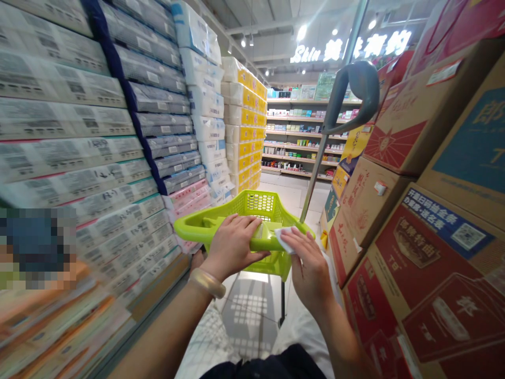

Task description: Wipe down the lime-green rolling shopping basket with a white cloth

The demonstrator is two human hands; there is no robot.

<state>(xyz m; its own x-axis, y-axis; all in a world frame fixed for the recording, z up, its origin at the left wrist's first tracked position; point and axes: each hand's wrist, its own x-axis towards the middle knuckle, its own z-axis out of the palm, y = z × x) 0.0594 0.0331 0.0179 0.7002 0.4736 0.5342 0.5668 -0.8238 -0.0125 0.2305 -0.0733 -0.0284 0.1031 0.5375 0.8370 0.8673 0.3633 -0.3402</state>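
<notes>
A lime-green shopping cart [252, 204] with a perforated plastic basket stands right in front of me. My left hand [233, 243], a pale gold bangle on its wrist, rests over the cart's handle [265, 244], fingers on top and thumb along the near side. At the handle's right part, my right hand [310, 263] holds a white tissue [284, 241] against the green plastic. Most of the tissue is hidden under its fingers. A grey loop grip [365, 97] on a metal pole rises beyond the cart's right side.
Stacked tissue packs [205, 105] line the left, with yellow-and-white packs [245, 121] farther along. Cardboard cartons [418, 252] rise close on the right. Product shelves [295, 126] stand at the aisle's far end, past the tiled floor [252, 300].
</notes>
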